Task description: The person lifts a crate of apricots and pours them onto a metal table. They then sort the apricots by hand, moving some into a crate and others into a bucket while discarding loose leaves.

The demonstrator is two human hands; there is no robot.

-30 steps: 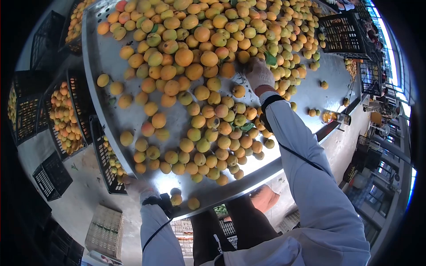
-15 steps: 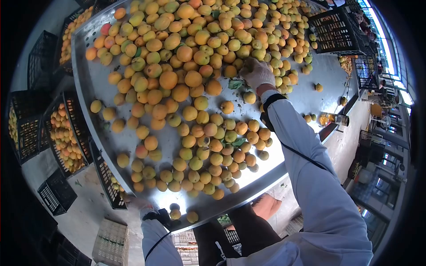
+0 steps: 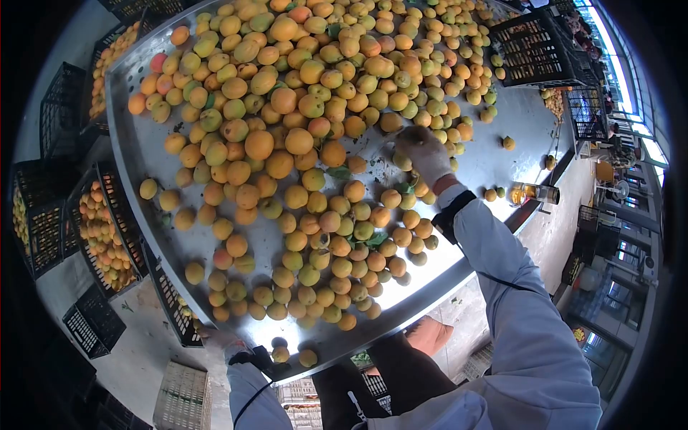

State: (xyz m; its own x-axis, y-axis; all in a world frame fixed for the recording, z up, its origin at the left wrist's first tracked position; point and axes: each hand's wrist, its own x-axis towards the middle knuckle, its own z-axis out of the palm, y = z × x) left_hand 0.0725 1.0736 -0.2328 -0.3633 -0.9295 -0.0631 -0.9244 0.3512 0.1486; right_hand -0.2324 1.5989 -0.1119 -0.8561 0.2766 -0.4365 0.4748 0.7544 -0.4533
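Observation:
Orange and yellow-green apricots cover much of a metal sorting table. My right hand, in a pale glove, is over the right side of the pile. Its fingers curl downward and look closed, with blurred tips; what they hold, if anything, is hidden. One apricot shows right beside those fingers. My left hand is low at the table's near left edge, by a black crate. Its fingers are mostly out of sight. Two loose apricots lie just right of that hand.
Black crates of apricots stand on the floor to the left. A pale crate is below them. On the table's far right sits another black crate. A clear container is at the right edge. Green leaves lie among the fruit.
My right hand has moved slightly down and right, toward me, and its fingers have shifted among the apricots. The view has shifted a little. My left hand stays by the table edge.

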